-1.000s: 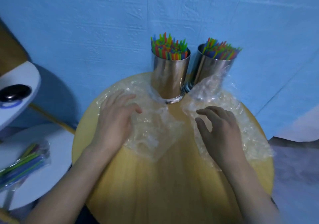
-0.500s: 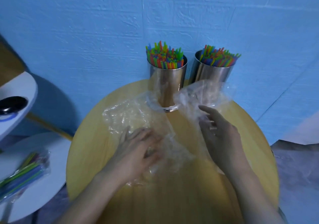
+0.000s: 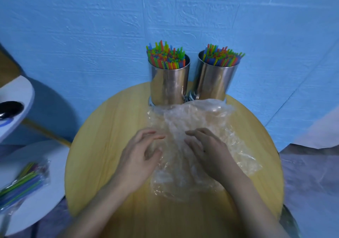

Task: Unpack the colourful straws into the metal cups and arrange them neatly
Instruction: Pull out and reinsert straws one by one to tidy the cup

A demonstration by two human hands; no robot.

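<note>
Two shiny metal cups stand side by side at the far edge of the round wooden table (image 3: 110, 127). The left cup (image 3: 169, 85) and the right cup (image 3: 213, 83) are each packed with upright colourful straws (image 3: 165, 57). Just in front of the cups, two empty clear plastic wrappers (image 3: 201, 116) lie crumpled and overlapping in one heap. My left hand (image 3: 139, 157) rests at the heap's left edge with bent fingers touching the plastic. On top of the heap, my right hand (image 3: 211, 153) presses down with fingers slightly bent.
A low white round table (image 3: 45, 157) stands at the left with an unopened pack of straws (image 3: 23, 180) on it. Above it a white surface (image 3: 20, 91) carries a black object (image 3: 11, 107). A blue wall rises right behind the cups.
Both hands moved toward the middle, dragging the two wrappers from either side into one overlapping heap. The right wrapper no longer leans against the right cup.
</note>
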